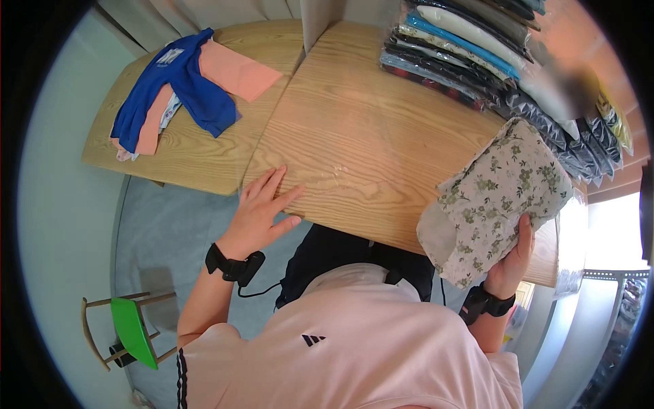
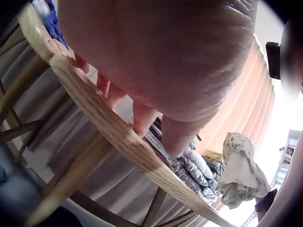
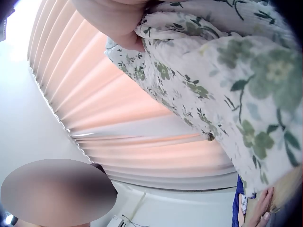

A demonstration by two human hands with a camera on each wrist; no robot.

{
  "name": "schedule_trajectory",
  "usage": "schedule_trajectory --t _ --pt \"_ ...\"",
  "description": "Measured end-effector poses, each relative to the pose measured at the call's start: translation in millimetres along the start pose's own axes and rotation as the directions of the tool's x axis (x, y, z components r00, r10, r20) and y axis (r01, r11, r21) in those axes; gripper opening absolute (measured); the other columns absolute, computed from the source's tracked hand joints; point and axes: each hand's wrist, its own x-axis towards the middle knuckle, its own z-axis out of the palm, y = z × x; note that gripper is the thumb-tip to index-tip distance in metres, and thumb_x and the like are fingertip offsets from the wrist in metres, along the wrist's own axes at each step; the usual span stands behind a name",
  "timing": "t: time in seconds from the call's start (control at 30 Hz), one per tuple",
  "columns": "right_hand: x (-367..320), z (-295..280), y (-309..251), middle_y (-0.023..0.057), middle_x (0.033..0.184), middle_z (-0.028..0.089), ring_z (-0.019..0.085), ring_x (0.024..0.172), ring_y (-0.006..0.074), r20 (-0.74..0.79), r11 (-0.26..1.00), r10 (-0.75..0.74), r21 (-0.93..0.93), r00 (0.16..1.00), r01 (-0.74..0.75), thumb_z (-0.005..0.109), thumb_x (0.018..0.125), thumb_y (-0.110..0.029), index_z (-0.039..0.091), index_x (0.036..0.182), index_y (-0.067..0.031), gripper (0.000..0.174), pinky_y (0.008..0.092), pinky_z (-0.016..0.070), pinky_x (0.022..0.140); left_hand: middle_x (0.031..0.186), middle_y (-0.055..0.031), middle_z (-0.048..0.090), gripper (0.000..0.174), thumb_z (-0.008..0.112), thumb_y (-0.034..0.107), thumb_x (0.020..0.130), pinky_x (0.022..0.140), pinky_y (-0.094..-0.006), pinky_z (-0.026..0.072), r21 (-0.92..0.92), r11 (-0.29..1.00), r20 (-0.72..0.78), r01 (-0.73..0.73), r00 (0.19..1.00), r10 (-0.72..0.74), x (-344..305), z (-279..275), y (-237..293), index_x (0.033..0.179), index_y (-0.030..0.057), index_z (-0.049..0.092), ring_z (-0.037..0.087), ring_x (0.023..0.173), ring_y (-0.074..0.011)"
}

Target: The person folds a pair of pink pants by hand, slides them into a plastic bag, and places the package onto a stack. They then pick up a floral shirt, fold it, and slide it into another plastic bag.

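Note:
A white cloth with green flowers (image 1: 501, 198) hangs bunched over the table's right front part in the head view; my right hand (image 1: 512, 262) grips its lower right edge, thumb on top. The right wrist view shows the floral cloth (image 3: 203, 90) close up, with part of the right hand (image 3: 113, 19) against it. My left hand (image 1: 255, 215) rests on the wooden table (image 1: 340, 123) near its front edge, fingers spread. In the left wrist view the left hand (image 2: 156, 56) has its fingertips on the tabletop.
Blue and pink garments (image 1: 194, 78) lie at the table's left end. Plastic-wrapped folded garments (image 1: 463, 54) are stacked at the back right, with more packages (image 1: 545, 123) beside them. A green chair (image 1: 133, 330) stands on the floor at lower left.

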Motion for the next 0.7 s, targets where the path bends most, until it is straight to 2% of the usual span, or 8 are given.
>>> schedule_trajectory --t 0.27,0.37,0.43,0.47,0.53,0.6,0.67,0.7 --pt "-3.6 -5.5 3.2 0.0108 0.115 0.058 0.059 0.101 0.0214 0.038 1.000 0.011 -0.022 0.999 -0.010 0.054 0.092 -0.015 0.047 0.121 0.0002 0.034 0.0361 0.0508 0.086 0.145 -0.0132 0.033 0.057 0.054 0.031 0.087 0.105 -0.0425 0.0252 -0.074 0.995 -0.090 0.074 0.993 -0.080 6.9 9.0 -6.8 0.136 0.0031 0.041 0.032 0.130 -0.0316" --pt "-1.2 -4.6 -4.2 0.0110 0.112 0.060 0.060 0.098 0.0214 0.051 0.999 0.011 -0.034 0.999 -0.009 0.056 0.091 -0.014 0.049 0.119 0.0003 0.031 0.0348 0.0511 0.084 0.141 -0.0138 0.037 0.053 0.052 0.015 0.087 0.104 -0.0396 0.0286 -0.163 0.986 -0.122 0.018 0.992 -0.038 14.7 3.0 -2.0 0.137 0.0010 0.038 0.036 0.126 -0.0329" --pt "-3.7 5.8 -4.6 0.0077 0.106 0.062 0.061 0.090 0.0166 0.101 0.992 0.032 -0.125 0.994 -0.019 0.059 0.090 -0.014 0.054 0.113 0.0006 0.027 0.0300 0.0493 0.078 0.140 -0.0149 0.040 0.059 0.052 -0.003 0.080 0.103 -0.0383 0.0315 -0.205 0.977 -0.142 -0.064 0.989 0.035 20.4 -11.3 12.3 0.137 -0.0014 0.036 0.038 0.123 -0.0345" --pt "-3.8 8.3 -5.2 0.0077 0.106 0.062 0.061 0.090 0.0166 0.101 0.992 0.030 -0.126 0.994 -0.017 0.059 0.090 -0.014 0.054 0.113 0.0006 0.027 0.0300 0.0493 0.078 0.140 -0.0149 0.040 0.059 0.052 -0.003 0.080 0.103 -0.0383 0.0315 -0.206 0.976 -0.143 -0.066 0.989 0.036 23.2 -15.7 17.6 0.137 -0.0014 0.036 0.038 0.123 -0.0345" --pt "-2.9 15.0 -7.4 0.0052 0.100 0.064 0.061 0.086 0.0128 0.218 0.947 0.121 -0.317 0.968 -0.047 0.060 0.089 -0.012 0.058 0.108 0.0013 0.023 0.0268 0.0476 0.076 0.141 -0.0160 0.036 0.071 0.049 -0.014 0.070 0.102 -0.0385 0.0330 -0.196 0.969 -0.193 -0.150 0.975 0.112 30.1 -22.3 26.0 0.138 -0.0013 0.034 0.038 0.123 -0.0350" --pt "-3.5 31.3 -7.0 0.0021 0.091 0.065 0.058 0.077 0.0093 0.188 0.908 0.112 -0.419 0.976 -0.024 0.061 0.087 -0.010 0.063 0.097 0.0018 0.016 0.0254 0.0462 0.069 0.141 -0.0155 0.036 0.072 0.048 -0.016 0.068 0.101 -0.0387 0.0344 -0.188 0.966 -0.233 -0.180 0.963 0.134 39.1 -25.7 30.3 0.137 -0.0016 0.035 0.040 0.121 -0.0349" --pt "-3.6 46.5 -10.2 0.0038 0.076 0.065 0.054 0.067 0.0085 0.348 0.635 0.298 -0.767 0.889 0.087 0.062 0.085 -0.010 0.065 0.091 0.0021 0.014 0.0259 0.0446 0.062 0.141 -0.0150 0.037 0.073 0.047 -0.017 0.067 0.100 -0.0389 0.0359 -0.174 0.962 -0.273 -0.210 0.949 0.158 45.8 -30.5 33.7 0.137 -0.0020 0.035 0.041 0.120 -0.0347" --pt "-4.8 58.7 -11.1 0.0038 0.076 0.065 0.054 0.067 0.0085 0.350 0.637 0.293 -0.765 0.890 0.092 0.062 0.085 -0.010 0.065 0.091 0.0021 0.014 0.0259 0.0446 0.062 0.143 -0.0159 0.034 0.074 0.046 -0.019 0.067 0.102 -0.0387 0.0341 -0.191 0.957 -0.283 -0.220 0.945 0.161 49.0 -34.8 35.8 0.138 -0.0019 0.033 0.039 0.123 -0.0353"
